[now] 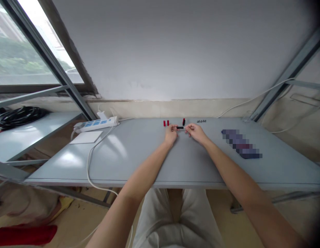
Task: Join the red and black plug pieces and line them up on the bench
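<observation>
A slim black rod [180, 127] with a silvery right end lies level between my two hands, just above the table. My left hand [171, 134] is closed on its left end. My right hand [195, 132] pinches at the silvery end, and its fingertips partly hide what they hold there. Two small red cylinders [166, 123] stand upright behind my left hand. Just behind the rod is a small red and black cylinder [183, 121]. Several tiny dark pieces [201, 121] lie in a row beyond my right hand.
The grey table [139, 158] reaches back to the wall. On its left are a white power strip [99, 123], a flat white rectangle [87, 137] and a trailing white cable [88, 162]. A pixelated dark item [241, 144] lies at right. Coiled black cable [21, 115] rests on the left shelf.
</observation>
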The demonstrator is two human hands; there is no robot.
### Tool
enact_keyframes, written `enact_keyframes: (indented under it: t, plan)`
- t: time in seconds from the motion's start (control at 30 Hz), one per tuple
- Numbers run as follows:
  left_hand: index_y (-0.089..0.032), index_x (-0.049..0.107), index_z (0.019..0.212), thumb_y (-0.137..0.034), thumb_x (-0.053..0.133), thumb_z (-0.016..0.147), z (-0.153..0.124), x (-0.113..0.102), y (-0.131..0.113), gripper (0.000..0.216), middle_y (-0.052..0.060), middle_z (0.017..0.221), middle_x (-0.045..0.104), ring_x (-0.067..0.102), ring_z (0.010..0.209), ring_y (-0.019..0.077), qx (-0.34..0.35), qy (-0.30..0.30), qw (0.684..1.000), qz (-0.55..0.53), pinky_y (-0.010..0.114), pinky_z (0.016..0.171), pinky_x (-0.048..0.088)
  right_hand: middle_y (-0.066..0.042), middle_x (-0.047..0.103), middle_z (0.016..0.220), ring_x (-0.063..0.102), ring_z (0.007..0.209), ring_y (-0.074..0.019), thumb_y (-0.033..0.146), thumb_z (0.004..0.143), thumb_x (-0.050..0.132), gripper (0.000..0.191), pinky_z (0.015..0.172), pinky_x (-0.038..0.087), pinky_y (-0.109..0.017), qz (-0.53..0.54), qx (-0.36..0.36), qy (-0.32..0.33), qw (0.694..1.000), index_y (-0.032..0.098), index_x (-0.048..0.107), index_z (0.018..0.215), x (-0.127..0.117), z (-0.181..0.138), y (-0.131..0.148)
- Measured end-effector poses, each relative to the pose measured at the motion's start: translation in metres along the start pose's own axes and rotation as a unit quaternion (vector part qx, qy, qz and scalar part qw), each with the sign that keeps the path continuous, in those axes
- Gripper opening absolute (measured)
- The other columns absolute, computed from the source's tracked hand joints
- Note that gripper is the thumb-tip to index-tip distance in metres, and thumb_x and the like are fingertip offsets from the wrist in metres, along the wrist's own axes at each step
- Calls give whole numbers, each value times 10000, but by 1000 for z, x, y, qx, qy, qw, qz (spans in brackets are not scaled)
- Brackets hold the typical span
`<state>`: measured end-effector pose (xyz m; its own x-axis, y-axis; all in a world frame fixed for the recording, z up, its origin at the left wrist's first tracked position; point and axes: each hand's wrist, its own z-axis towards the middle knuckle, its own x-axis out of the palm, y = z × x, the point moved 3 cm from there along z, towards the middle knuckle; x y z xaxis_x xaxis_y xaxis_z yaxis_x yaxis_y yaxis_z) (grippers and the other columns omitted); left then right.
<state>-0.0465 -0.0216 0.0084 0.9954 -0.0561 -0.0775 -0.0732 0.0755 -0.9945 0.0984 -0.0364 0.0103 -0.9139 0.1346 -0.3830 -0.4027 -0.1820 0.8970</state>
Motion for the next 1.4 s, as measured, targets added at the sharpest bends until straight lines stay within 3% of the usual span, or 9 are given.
enact_keyframes:
  t: [0.17, 0.37, 0.57, 0.7, 0.8, 0.9, 1.07, 1.23, 1.4]
  plan:
    - [-117, 562, 985, -121, 396, 877, 0, -2, 0, 198, 61, 814, 626, 402, 444, 35, -13, -4, 1000, -8, 177, 466, 357, -20, 604, 742, 506, 528, -101, 321, 772, 563, 141, 552, 424, -251, 9, -1, -4, 1000, 202, 490, 793, -1, 3, -3]
    - [-114, 564, 974, -115, 390, 878, 0, -1, 1, 199, 58, 797, 623, 396, 436, 34, -6, -4, 1000, -1, 183, 471, 357, -20, 606, 704, 480, 498, -99, 318, 820, 501, 129, 549, 409, -253, -24, 1, 23, 999, 191, 522, 805, 1, 1, -5]
    - [-122, 571, 890, -162, 428, 876, 1, -2, 2, 149, 42, 741, 604, 408, 433, 41, -3, -6, 1000, 7, 192, 466, 360, -42, 638, 775, 557, 690, -145, 267, 787, 542, 102, 654, 413, -266, -168, -85, 9, 982, 187, 589, 830, 0, -3, 3]
    - [-129, 526, 835, -249, 418, 898, 0, -3, 2, 173, 16, 634, 579, 394, 399, 36, -18, -12, 1000, -8, 171, 425, 332, -48, 648, 839, 556, 707, -152, 238, 792, 539, 114, 672, 396, -273, -251, -123, 19, 960, 197, 595, 882, 1, -8, 8]
    - [-139, 490, 927, -323, 407, 908, -2, -1, 1, 202, 27, 661, 618, 428, 388, 35, -31, 11, 999, -40, 162, 407, 320, -48, 645, 835, 556, 712, -160, 243, 797, 541, 123, 663, 388, -272, -281, -120, 25, 952, 204, 590, 903, 2, -9, 8]
    - [-139, 485, 976, -280, 545, 839, -5, 1, 0, 205, 41, 738, 651, 472, 414, 38, -26, 44, 997, -54, 157, 397, 306, -52, 643, 838, 562, 729, -169, 237, 798, 544, 130, 665, 387, -273, -301, -113, 18, 947, 203, 583, 917, 0, -9, 8]
    - [-121, 560, 820, -160, 593, 774, -7, 0, -4, 69, 47, 761, 655, 477, 459, 30, -8, 81, 996, -47, 150, 423, 344, -55, 636, 868, 571, 782, -179, 210, 800, 543, 113, 681, 386, -275, -335, -123, 17, 934, 205, 572, 910, -1, -10, 7]
    - [-126, 582, 792, -177, 621, 750, -5, -1, -5, 78, 38, 704, 636, 473, 485, 43, -3, 58, 997, -45, 164, 461, 391, -78, 608, 953, 563, 853, -191, 187, 784, 556, 97, 728, 389, -291, -380, -135, 7, 915, 195, 575, 879, -2, -10, 6]
    - [-119, 581, 786, -185, 618, 739, 2, -1, -1, 89, 19, 661, 602, 470, 495, 54, 42, 35, 998, 16, 191, 517, 400, -75, 628, 850, 577, 779, -195, 169, 760, 576, 89, 675, 393, -292, -406, -56, 1, 912, 192, 597, 844, -9, -5, -8]
